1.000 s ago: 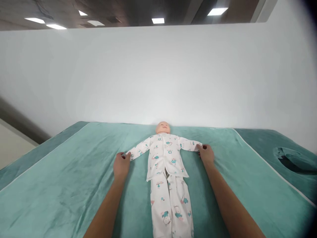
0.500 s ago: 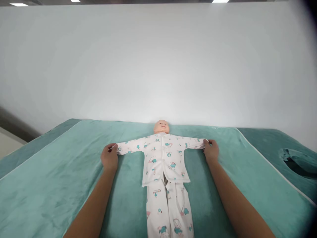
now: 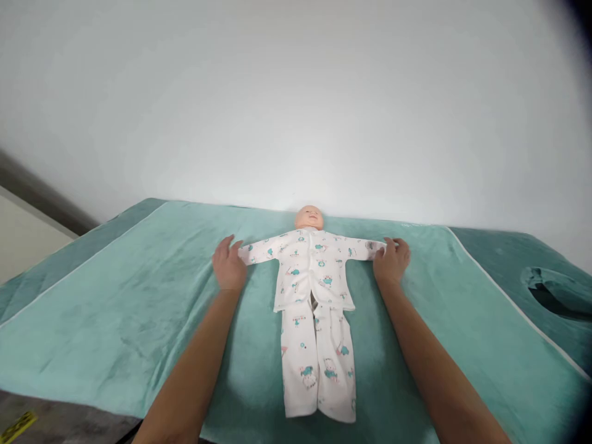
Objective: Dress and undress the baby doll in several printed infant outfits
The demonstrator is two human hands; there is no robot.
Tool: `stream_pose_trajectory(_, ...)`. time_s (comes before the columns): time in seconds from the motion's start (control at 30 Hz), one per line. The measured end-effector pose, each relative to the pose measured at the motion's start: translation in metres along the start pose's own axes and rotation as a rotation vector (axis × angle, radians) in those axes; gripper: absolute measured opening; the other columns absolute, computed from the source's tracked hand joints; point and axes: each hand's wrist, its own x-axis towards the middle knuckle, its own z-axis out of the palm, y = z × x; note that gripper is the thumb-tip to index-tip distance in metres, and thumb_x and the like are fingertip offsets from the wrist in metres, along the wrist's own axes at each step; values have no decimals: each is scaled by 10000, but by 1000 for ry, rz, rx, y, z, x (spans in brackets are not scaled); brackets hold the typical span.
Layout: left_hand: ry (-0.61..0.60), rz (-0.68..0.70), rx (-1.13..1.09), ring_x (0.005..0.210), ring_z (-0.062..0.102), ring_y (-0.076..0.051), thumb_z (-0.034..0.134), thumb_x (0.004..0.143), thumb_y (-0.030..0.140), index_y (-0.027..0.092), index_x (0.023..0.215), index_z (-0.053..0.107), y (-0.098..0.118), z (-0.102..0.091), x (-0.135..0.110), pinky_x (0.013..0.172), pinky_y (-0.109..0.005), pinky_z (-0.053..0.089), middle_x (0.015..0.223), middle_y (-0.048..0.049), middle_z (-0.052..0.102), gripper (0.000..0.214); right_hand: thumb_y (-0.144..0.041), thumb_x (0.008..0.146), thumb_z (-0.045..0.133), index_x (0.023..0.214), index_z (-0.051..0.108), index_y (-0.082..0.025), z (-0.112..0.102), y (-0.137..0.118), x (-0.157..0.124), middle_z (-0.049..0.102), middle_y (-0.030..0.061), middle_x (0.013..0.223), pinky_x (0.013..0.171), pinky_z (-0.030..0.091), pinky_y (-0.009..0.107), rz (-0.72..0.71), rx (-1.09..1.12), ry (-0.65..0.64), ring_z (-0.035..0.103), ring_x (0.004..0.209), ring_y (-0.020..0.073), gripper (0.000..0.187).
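A baby doll (image 3: 309, 217) lies on its back, head toward the wall and arms stretched out sideways. It wears a white long-sleeved top (image 3: 305, 265) with teal and pink prints, closed down the front, and matching white trousers (image 3: 300, 370). My left hand (image 3: 230, 265) is beside the cuff of the sleeve on the left, fingers apart and thumb by the cloth. At the cuff on the right, my right hand (image 3: 389, 262) touches the sleeve end with its fingers loosened and spread. The doll's own hands and feet cannot be seen.
A teal plush cover (image 3: 115, 308) spreads under the doll, with pale piping near both sides. A plain white wall (image 3: 296, 111) rises behind it. A dark opening (image 3: 555, 302) shows in the fabric at right. Yellow-black tape (image 3: 18, 427) lies on the floor at lower left.
Both hands have loosened from the sleeve cuffs, fingers opening. The view has tilted down, so the trouser hems and floor now show and the ceiling lights are out of sight.
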Motion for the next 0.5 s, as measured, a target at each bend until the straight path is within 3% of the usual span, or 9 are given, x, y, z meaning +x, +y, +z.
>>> stream_pose_trajectory(0.1, -197, 221, 161, 1510, 270, -291, 436, 945, 229, 257, 1420, 516, 19, 0, -18, 1210, -526, 228, 1600, -96, 370, 482, -209, 910, 423, 1339, 576, -191, -6, -8, -16, 489, 165, 1459, 1138, 286, 561, -215, -23, -211, 394, 1376, 330, 456)
stream_pose_trajectory(0.2, -264, 129, 282, 1528, 224, -311, 361, 960, 208, 216, 1518, 406, 29, -4, -33, 1209, -576, 191, 1635, -125, 302, 560, -219, 918, 396, 1422, 504, -177, -13, -4, -35, 435, 146, 1534, 1154, 306, 543, -213, -31, -326, 354, 1431, 312, 517)
stream_pose_trajectory(0.3, -210, 21, 305, 1528, 192, -356, 383, 951, 220, 164, 1508, 416, 32, -12, -49, 1193, -621, 182, 1629, -165, 299, 561, -241, 918, 401, 1415, 514, -157, -28, -1, -62, 431, 150, 1537, 1156, 326, 518, -182, 11, -322, 335, 1452, 317, 517)
stream_pose_trajectory(0.4, -185, 43, 200, 1490, 283, -326, 432, 939, 252, 161, 1449, 480, 37, -21, -75, 1188, -535, 263, 1574, -169, 387, 520, -313, 925, 445, 1351, 571, -205, -51, -7, -96, 505, 131, 1471, 1110, 394, 487, -210, 110, -368, 420, 1394, 321, 457)
stream_pose_trajectory(0.5, -327, 197, 58, 1369, 452, -276, 480, 915, 258, 190, 1413, 504, 51, -29, -110, 1125, -435, 375, 1470, -140, 502, 503, -372, 928, 490, 1303, 594, -250, -68, -17, -125, 573, 105, 1384, 1048, 443, 460, -316, 211, -484, 519, 1295, 303, 408)
